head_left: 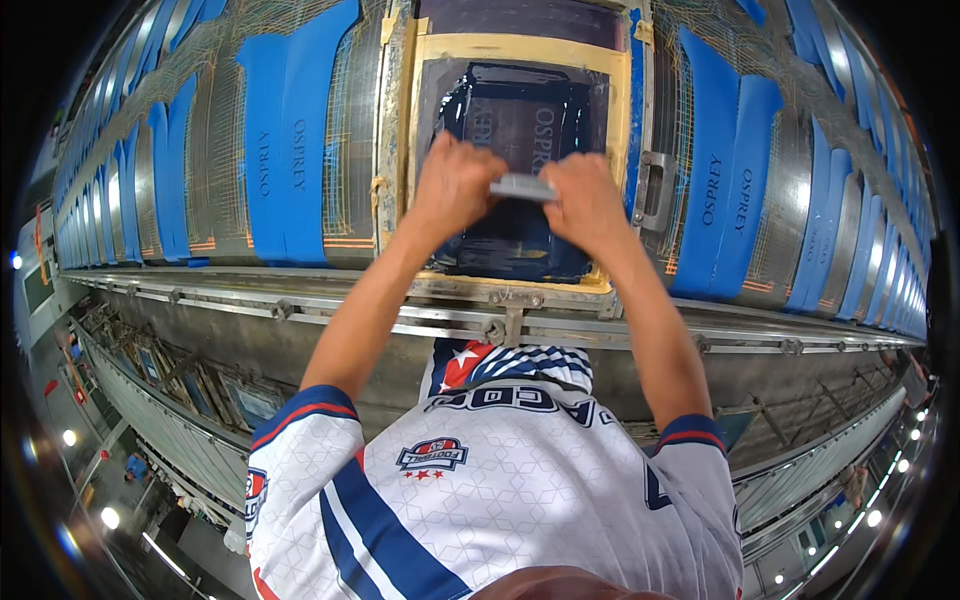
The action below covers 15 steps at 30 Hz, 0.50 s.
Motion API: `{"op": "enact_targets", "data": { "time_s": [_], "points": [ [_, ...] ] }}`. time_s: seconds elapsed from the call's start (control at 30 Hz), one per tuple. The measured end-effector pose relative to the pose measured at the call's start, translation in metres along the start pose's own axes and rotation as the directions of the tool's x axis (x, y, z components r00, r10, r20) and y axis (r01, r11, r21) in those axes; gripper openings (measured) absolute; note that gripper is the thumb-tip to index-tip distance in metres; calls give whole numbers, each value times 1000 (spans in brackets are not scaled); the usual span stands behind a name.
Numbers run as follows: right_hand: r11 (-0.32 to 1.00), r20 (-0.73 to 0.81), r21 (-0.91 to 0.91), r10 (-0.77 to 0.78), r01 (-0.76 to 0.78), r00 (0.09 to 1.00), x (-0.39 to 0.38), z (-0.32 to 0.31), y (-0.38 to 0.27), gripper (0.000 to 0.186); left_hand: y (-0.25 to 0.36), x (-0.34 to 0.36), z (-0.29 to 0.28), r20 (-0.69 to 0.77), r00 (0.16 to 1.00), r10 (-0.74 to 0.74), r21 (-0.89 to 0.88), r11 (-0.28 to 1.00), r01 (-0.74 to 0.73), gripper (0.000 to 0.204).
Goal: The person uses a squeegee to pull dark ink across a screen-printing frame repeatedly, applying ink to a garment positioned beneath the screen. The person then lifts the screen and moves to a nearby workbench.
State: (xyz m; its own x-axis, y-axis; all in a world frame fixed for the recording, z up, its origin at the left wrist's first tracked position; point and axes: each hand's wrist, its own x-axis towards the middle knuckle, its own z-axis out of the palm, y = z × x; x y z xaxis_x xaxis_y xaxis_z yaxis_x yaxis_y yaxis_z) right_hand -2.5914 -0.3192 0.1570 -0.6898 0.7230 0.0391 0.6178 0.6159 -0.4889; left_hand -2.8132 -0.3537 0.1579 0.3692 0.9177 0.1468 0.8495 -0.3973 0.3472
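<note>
Both my hands are closed round the grey handle of a squeegee, one at each end. My left hand grips its left end and my right hand its right end. Under them lies a screen printing frame with cream tape along the inner edges of its mesh. Dark, wet ink covers much of the mesh, with lettering showing through it. The squeegee's lower edge is hidden by the handle and my hands.
Blue fabric pieces with dark lettering lie on the long printing table, left and right of the frame. A metal rail runs along the table's near edge. A metal handle sits at the frame's right side. More frames stand behind me.
</note>
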Motion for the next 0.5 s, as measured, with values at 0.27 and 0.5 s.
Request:
{"op": "enact_targets", "data": {
  "time_s": [0.27,0.5],
  "points": [
    [962,-243,248,173,-112,954,-37,-26,3,56,40,-51,-3,-55,998,-36,41,998,39,30],
    [652,-330,312,757,-691,564,-32,3,124,43,40,-57,7,-63,997,-50,54,997,54,31]
  ]
}}
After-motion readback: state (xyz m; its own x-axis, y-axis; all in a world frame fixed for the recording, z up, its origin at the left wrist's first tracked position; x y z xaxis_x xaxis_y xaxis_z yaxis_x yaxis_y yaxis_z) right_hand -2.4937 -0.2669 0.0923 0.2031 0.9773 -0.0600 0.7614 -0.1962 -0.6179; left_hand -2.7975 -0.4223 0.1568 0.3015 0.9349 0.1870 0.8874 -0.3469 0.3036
